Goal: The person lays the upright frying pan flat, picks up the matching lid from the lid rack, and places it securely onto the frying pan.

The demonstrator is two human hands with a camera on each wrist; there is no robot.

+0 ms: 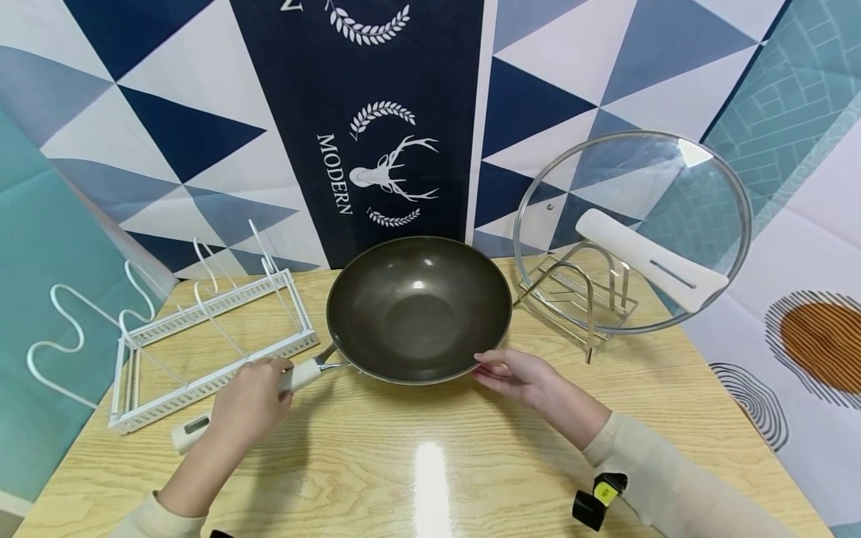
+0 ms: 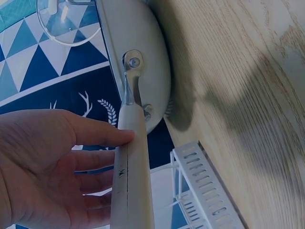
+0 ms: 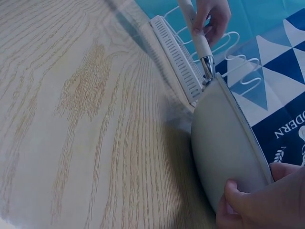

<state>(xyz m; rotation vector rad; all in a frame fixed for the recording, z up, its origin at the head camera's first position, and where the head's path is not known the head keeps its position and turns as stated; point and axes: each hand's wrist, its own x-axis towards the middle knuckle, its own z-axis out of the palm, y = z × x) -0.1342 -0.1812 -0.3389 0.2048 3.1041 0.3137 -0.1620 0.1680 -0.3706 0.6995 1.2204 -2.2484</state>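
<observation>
White handle (image 1: 300, 376) of the dark wok (image 1: 417, 314) is gripped by the left hand (image 1: 250, 400); its near rim (image 1: 418, 382) is pinched by the right hand (image 1: 516, 377). Wok is held between white rack (image 1: 158, 407) and wire rack (image 1: 590, 321), seated in neither: judged outstanding. Glass lid (image 1: 649, 258) is stood in wire rack: judged done.

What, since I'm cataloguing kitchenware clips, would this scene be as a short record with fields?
Wok: dark inside, pale outside
Left hand: grips the wok's pale handle
Right hand: holds the wok by its near right edge
Lid: glass with a white handle, propped on edge in the metal rack, right of the wok
White rack: left of the wok, with wavy wire dividers
Table: light wood grain
Backdrop: triangles and a deer-head print
</observation>
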